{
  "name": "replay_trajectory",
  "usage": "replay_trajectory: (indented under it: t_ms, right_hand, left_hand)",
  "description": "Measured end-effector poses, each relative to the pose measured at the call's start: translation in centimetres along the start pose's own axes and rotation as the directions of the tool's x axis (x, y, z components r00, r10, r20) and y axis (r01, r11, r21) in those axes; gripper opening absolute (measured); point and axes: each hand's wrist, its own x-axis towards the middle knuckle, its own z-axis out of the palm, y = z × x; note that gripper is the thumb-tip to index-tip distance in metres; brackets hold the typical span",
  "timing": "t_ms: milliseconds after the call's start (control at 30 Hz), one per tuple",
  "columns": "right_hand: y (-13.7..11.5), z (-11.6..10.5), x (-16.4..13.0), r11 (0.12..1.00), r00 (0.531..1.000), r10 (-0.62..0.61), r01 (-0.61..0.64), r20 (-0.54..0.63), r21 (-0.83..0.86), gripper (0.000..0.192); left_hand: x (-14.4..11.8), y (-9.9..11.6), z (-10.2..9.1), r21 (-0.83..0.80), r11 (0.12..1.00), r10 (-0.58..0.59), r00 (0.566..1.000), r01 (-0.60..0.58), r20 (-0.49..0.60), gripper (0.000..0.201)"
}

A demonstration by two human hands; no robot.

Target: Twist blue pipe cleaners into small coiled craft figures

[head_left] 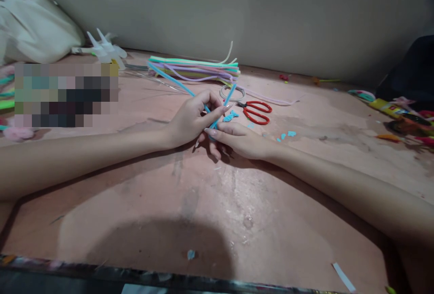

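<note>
Both hands meet above the middle of the table. A blue pipe cleaner (172,78) is pinched between them; one long end points up and away to the left, and a short end rises to the right. My left hand (195,120) closes on it with thumb and fingers. Lower down, my right hand (239,138) pinches it where the strands cross, its other fingers curled beneath. The bent part is partly hidden by fingers. Just beyond the hands lie a small blue twisted piece (231,116) and red-handled scissors (257,112).
A bundle of coloured pipe cleaners (196,68) lies at the back beside a roll of tape (232,92). White-tipped bottles (105,49) and a white bag (40,27) stand at back left. Blue scraps (286,135) lie right of the hands; a yellow tube (386,107) sits far right.
</note>
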Motion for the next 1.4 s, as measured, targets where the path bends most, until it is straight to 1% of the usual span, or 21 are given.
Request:
replay_trajectory:
  t_ms: [100,167,233,300,367,433,533,600,700,833,900,967,1033,1133,1233,1300,1333,1400]
  right_hand:
    - [-0.6,0.7,0.1,0.998,0.994,0.031,-0.024,-0.109,0.064,0.044]
    - [-1.0,0.8,0.1,0.997,0.988,0.04,-0.03,-0.148,0.068,0.049]
    - [-1.1,0.4,0.1,1.0,0.993,-0.003,0.004,-0.121,0.005,0.055]
    - [-0.9,-0.2,0.0,0.998,0.997,-0.049,0.046,-0.064,-0.052,0.058]
    - [-0.6,-0.8,0.0,0.997,0.999,-0.049,0.048,-0.014,-0.061,0.054]
    - [-0.5,-1.1,0.0,0.997,0.999,-0.043,0.044,0.005,-0.06,0.047]
    - [-0.9,-0.9,0.0,0.994,0.998,-0.052,0.048,-0.032,-0.1,0.04]
    - [-1.3,-0.6,0.1,0.994,0.997,-0.047,0.04,-0.066,-0.102,0.042]
    - [-1.7,-0.2,0.2,0.998,0.996,-0.037,0.034,-0.075,-0.043,0.047]
    - [-1.8,0.0,0.5,1.0,0.994,0.005,-0.002,-0.105,0.025,0.048]
    - [-1.7,0.1,0.5,0.998,0.994,0.044,-0.039,-0.095,0.049,0.052]
    - [-1.6,0.1,0.4,0.997,0.996,0.057,-0.052,-0.074,0.063,0.057]
    - [-1.4,0.1,0.3,0.999,0.997,0.013,-0.009,-0.077,0.053,0.058]
    - [-1.0,-0.2,0.3,0.995,0.991,-0.087,0.09,-0.1,0.029,0.051]
    - [-0.6,-0.6,0.4,0.99,0.979,-0.143,0.143,-0.146,-0.015,0.049]
    - [-0.4,-0.8,0.5,0.987,0.974,-0.156,0.148,-0.165,-0.059,0.053]
    - [-0.3,-0.8,0.5,0.987,0.974,-0.155,0.146,-0.167,-0.06,0.055]
    - [0.0,-0.8,0.5,0.991,0.978,-0.132,0.134,-0.164,0.003,0.054]
  left_hand:
    - [0.2,-0.1,0.0,0.022,0.999,0.036,0.998,-0.035,-0.044,0.046]
    - [0.3,-0.1,0.0,0.025,0.998,0.058,0.997,-0.057,-0.053,0.047]
    - [0.5,0.0,0.0,0.023,0.997,0.073,0.996,-0.072,-0.045,0.049]
    - [0.6,0.1,-0.1,0.008,0.998,0.061,0.998,-0.061,-0.026,0.052]
    - [0.8,0.1,-0.2,-0.004,0.999,0.044,0.999,-0.044,-0.009,0.054]
    - [0.9,0.0,-0.2,-0.002,0.999,0.036,0.999,-0.036,-0.013,0.056]
    - [1.0,-0.2,-0.3,0.015,0.999,0.039,0.998,-0.039,-0.039,0.056]
    - [1.0,-0.3,-0.3,0.044,0.998,0.054,0.996,-0.051,-0.068,0.055]
    - [1.0,-0.4,-0.2,0.078,0.994,0.087,0.989,-0.078,-0.116,0.055]
    - [0.9,-0.3,-0.2,-0.014,0.999,0.038,0.991,-0.04,-0.128,0.058]
    - [0.8,-0.3,-0.1,-0.048,0.999,0.016,0.991,-0.023,-0.13,0.059]
    - [0.8,-0.1,-0.1,-0.063,0.998,0.016,0.992,-0.024,-0.127,0.059]
    - [0.7,0.1,-0.1,-0.069,0.997,0.026,0.991,-0.035,-0.13,0.059]
    - [0.5,0.5,0.0,-0.063,0.997,0.045,0.988,-0.055,-0.148,0.059]
    - [0.4,0.4,0.0,-0.061,0.997,0.046,0.991,-0.054,-0.126,0.058]
    - [0.6,0.0,-0.3,-0.043,0.998,0.036,0.998,-0.039,-0.057,0.058]
    - [0.9,-0.2,-0.6,-0.024,0.999,0.025,1.0,-0.025,-0.014,0.057]
    - [1.6,-0.4,-1.4,0.042,0.999,0.008,1.0,-0.007,-0.012,0.053]
